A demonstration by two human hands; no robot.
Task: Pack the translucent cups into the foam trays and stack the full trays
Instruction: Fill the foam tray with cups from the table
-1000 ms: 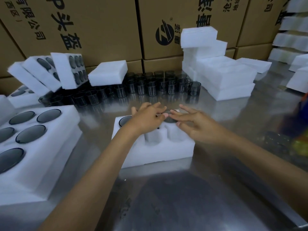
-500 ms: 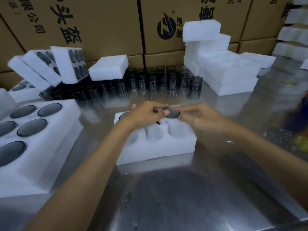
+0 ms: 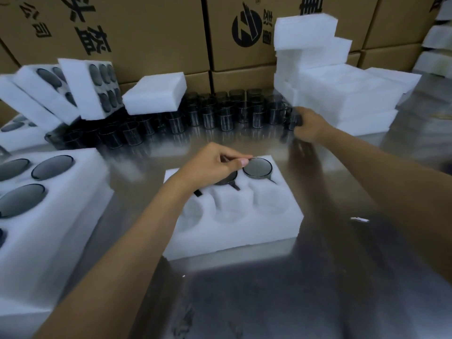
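Note:
A white foam tray [image 3: 244,223] lies in the middle of the steel table. A dark translucent cup [image 3: 257,167] sits in its far right hole, and another cup is partly hidden under my left hand [image 3: 212,165]. That hand rests on the tray's far row, thumb and fingers pinched together at the cup rims. The three near holes are empty. My right hand [image 3: 309,123] is at the right end of the row of loose cups [image 3: 220,113], closed around a blurred dark cup [image 3: 292,119].
A stack of filled trays [image 3: 49,199] stands at the left. More filled trays [image 3: 73,86] lean at the back left. Empty foam trays [image 3: 342,94] are piled at the back right. Cardboard boxes [image 3: 159,33] wall off the back.
My right hand left the tray and reached back right to the loose cups, closing on one. My left hand stayed on the tray's far row. The cup in the far right hole now shows fully.

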